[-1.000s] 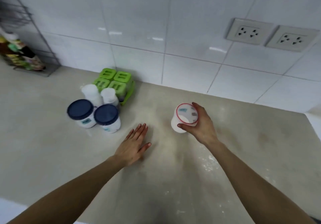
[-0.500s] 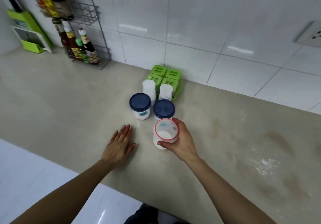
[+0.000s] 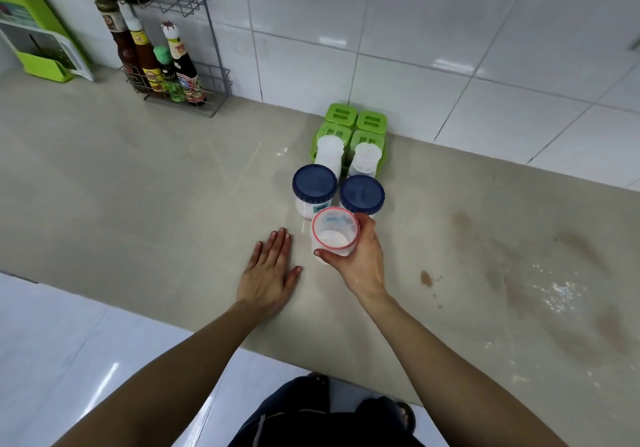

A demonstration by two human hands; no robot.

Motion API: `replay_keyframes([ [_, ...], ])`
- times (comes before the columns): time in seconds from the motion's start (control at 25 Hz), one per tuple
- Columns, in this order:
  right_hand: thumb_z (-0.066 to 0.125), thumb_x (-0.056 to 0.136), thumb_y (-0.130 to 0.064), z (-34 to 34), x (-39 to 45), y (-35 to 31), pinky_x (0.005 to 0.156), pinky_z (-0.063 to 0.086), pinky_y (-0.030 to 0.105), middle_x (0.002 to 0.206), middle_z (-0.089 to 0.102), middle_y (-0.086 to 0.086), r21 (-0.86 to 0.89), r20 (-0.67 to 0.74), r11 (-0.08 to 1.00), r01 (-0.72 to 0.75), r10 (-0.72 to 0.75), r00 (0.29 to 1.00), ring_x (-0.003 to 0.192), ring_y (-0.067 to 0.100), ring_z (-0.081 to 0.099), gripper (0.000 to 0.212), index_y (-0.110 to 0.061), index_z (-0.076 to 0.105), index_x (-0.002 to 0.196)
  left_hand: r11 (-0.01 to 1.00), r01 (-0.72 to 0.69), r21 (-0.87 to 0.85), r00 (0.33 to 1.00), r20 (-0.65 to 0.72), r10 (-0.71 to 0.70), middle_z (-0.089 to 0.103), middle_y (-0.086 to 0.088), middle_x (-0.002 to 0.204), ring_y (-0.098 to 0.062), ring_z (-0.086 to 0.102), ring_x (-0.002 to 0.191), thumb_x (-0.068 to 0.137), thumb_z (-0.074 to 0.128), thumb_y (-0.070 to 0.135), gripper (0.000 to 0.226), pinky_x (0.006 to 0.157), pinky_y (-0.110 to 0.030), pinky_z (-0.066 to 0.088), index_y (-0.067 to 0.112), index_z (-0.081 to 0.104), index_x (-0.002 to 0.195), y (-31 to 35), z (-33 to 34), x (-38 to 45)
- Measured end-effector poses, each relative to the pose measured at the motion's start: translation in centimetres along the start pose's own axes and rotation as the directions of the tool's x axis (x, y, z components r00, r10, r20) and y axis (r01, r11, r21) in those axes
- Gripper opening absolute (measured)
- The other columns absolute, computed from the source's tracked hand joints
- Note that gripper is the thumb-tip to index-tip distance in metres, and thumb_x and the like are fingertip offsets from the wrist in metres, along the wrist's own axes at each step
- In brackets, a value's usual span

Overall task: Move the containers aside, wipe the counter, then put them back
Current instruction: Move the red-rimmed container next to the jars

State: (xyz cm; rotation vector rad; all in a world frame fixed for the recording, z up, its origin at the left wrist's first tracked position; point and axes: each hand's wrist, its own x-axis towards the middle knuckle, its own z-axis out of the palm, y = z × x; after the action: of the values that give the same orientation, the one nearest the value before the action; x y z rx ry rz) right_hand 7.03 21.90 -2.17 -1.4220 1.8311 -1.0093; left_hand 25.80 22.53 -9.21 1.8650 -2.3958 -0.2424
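- Green plastic holder [image 3: 38, 36] leaned against the white tiled wall [image 3: 415, 23] at the far left of what I saw, standing on the beige stone counter [image 3: 156, 183].
- Beside it stood a grey wire rack [image 3: 194, 65] holding sauce bottles [image 3: 162, 62] with red, yellow and green labels.
- My left hand [image 3: 268, 273] lay flat on the counter, palm down, fingers straight and close together, gripping nothing, just left of the jars.
- Near the wall sat a cluster of four green-lidded square plastic containers [image 3: 355, 126]; in front of them were two white plastic tubs [image 3: 346, 157], then two clear jars with dark blue round lids [image 3: 337, 192], side by side.
- My right hand [image 3: 362, 261] curled around a clear round jar with a red-rimmed lid [image 3: 334, 233], thumb on its near side and fingers round the right side; white powder showed inside it. The jar was just in front of the two blue-lidded ones; I could not tell whether its base touched the counter.
- Further right, the counter showed brown stains [image 3: 571, 256] and a scatter of white powder [image 3: 557, 290].
- Dark trousers [image 3: 311, 415] showed at the bottom edge, over a glossy white tiled floor [image 3: 86, 342].
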Motion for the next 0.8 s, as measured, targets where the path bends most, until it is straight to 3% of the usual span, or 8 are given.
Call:
replay_keyframes([
  [0.28, 0.091, 0.049, -0.040, 0.6, -0.3, -0.1, 0.094, 0.049, 0.040, 0.127, 0.056, -0.003, -0.023, -0.032, 1.000, 0.000, -0.001, 0.999, 0.116, 0.023, 0.054, 0.099, -0.018, 0.041, 0.131, 1.000, -0.009, 0.002, 1.000, -0.001, 0.009, 0.003, -0.001, 0.162, -0.015, 0.000, 0.149, 0.097, 0.020, 0.052, 0.070, 0.119, -0.031, -0.007, 0.015, 0.005, 0.153, -0.1, 0.1, -0.1],
  [0.52, 0.089, 0.056, -0.038, -1.0, -1.0, 1.0, 0.100, 0.046, 0.040, 0.136, 0.051, -0.001, -0.046, 0.026, 0.999, 0.005, -0.004, 1.000, 0.124, 0.021, 0.050, 0.100, -0.018, 0.038, 0.139, 0.999, -0.026, -0.030, 1.000, 0.007, 0.027, 0.005, -0.003, 0.162, -0.015, 0.000, 0.149, 0.095, 0.018, 0.053, 0.071, 0.121, -0.033, -0.002, 0.013, 0.006, 0.153, 0.2, -0.1, -0.4],
  [0.64, 0.084, 0.066, -0.038, -3.0, -1.8, 2.1, 0.098, 0.047, 0.038, 0.132, 0.052, -0.001, -0.077, 0.051, 0.996, 0.055, -0.052, 0.997, 0.120, 0.020, 0.052, 0.077, -0.019, 0.049, 0.132, 0.997, -0.035, -0.071, 0.999, -0.038, 0.032, 0.019, -0.005, 0.160, -0.017, 0.011, 0.149, 0.093, 0.016, 0.051, 0.070, 0.121, -0.033, 0.002, 0.012, 0.019, 0.151, 1.1, -0.5, -1.7],
  [0.8, 0.075, 0.076, -0.035, -8.2, -3.3, 5.2, 0.093, 0.049, 0.036, 0.116, 0.060, -0.008, -0.102, 0.041, 0.991, 0.091, -0.087, 0.995, 0.108, 0.013, 0.058, 0.032, -0.025, 0.066, 0.105, 0.990, -0.087, -0.114, 0.991, -0.114, 0.074, 0.044, -0.007, 0.147, -0.024, 0.035, 0.139, 0.093, 0.026, 0.045, 0.060, 0.119, -0.037, 0.017, 0.012, 0.043, 0.140, 5.2, -0.6, -4.1],
])
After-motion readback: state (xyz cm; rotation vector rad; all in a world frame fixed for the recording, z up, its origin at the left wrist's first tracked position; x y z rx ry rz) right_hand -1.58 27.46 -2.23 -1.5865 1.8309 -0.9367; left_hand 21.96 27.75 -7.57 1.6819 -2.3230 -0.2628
